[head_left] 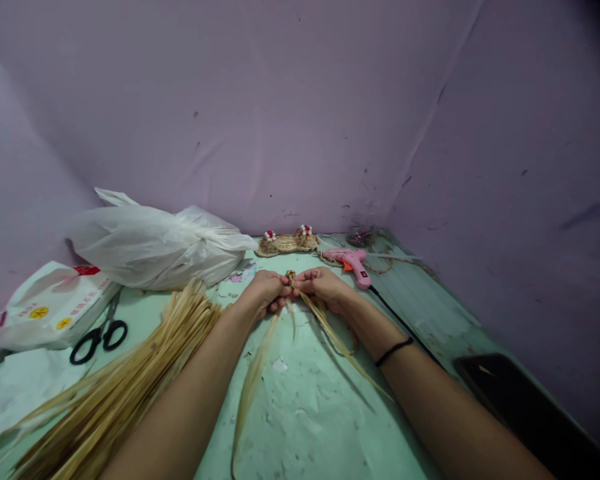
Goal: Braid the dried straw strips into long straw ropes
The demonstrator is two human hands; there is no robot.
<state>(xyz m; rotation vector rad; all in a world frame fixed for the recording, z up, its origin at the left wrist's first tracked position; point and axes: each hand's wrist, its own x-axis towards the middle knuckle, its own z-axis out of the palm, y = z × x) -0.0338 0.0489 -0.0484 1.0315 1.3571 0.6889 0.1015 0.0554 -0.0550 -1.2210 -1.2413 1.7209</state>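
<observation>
My left hand (269, 291) and my right hand (321, 288) meet above the middle of the table, both closed in a pinch. Between them they grip a small braid of dried straw-like strips (291, 275), whose plaited end points up. Loose pale strips (257, 373) trail down from the left fingers toward the table's front. More strips (337, 337) hang from the right fingers, passing beside the right forearm. Just behind the hands lies a woven straw piece (287, 245) with red-and-white beaded flowers on it. The fingertips partly hide the braid.
A pink glue gun (353, 260) lies at right, its black cord running under the right arm. Black-handled scissors (100, 339), a bundle of dried strips (145, 373), a white plastic bag (150, 243) and a white package (55, 303) are left. A dark phone-like slab (520, 407) lies front right.
</observation>
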